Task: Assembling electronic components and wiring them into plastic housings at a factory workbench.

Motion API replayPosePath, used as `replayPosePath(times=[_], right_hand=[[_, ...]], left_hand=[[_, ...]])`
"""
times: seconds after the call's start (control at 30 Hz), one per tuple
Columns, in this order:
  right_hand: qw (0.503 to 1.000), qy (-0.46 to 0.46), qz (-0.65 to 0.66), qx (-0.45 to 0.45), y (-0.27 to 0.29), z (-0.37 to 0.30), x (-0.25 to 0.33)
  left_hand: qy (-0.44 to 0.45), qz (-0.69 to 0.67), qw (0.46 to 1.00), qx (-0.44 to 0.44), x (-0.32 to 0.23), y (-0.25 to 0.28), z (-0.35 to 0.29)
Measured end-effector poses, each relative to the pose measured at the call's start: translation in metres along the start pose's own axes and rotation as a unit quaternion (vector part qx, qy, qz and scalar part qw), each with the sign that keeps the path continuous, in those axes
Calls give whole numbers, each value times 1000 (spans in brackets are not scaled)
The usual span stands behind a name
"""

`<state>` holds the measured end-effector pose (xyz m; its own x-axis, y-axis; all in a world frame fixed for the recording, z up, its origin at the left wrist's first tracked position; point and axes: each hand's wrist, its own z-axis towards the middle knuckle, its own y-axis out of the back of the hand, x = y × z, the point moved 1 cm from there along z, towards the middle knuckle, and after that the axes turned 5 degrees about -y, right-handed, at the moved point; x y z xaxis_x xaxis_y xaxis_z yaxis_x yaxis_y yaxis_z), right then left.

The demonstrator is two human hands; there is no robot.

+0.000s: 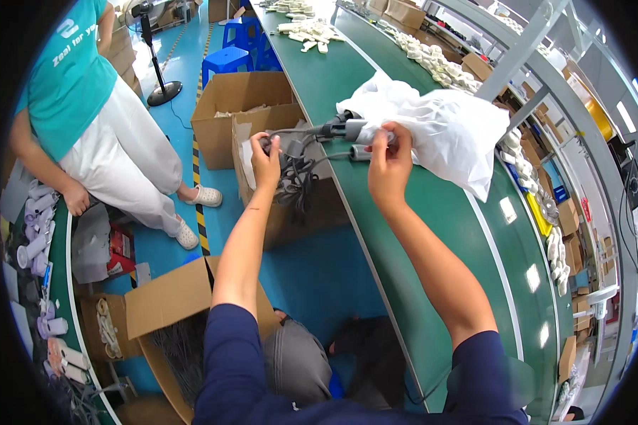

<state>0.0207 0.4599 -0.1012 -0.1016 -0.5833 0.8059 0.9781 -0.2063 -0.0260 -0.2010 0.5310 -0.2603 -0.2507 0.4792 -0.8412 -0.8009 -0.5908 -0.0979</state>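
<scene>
My left hand is closed round a bundle of dark grey power cords, whose loops hang over the near edge of the green table. My right hand pinches near the grey block-shaped cord ends; its fingertips partly hide what they grip. A second, rounded grey cord end lies beside that hand, just below the block. Right behind my right hand rests a crumpled white plastic bag, with more grey ends showing at its opening. The bag's contents are hidden.
Open cardboard boxes stand left of the table; another box holds many dark cords. Piles of white parts lie along the table's far end. A person stands at left beside another bench. A metal frame borders the right side.
</scene>
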Motion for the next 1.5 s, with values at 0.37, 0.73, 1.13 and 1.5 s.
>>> replayPosePath(times=[0.37, 0.73, 1.13, 1.5], right_hand=[[982, 77, 167, -34, 35, 75, 98], [965, 0, -83, 249, 131, -73, 284], [735, -93, -647, 180, 378, -287, 238], [941, -153, -300, -21, 427, -291, 206]], left_hand=[[-237, 63, 948, 204, -166, 52, 36], [138, -474, 745, 449, -379, 54, -116], [522, -540, 616, 237, -369, 18, -272], [604, -584, 392, 374, -293, -58, -340]])
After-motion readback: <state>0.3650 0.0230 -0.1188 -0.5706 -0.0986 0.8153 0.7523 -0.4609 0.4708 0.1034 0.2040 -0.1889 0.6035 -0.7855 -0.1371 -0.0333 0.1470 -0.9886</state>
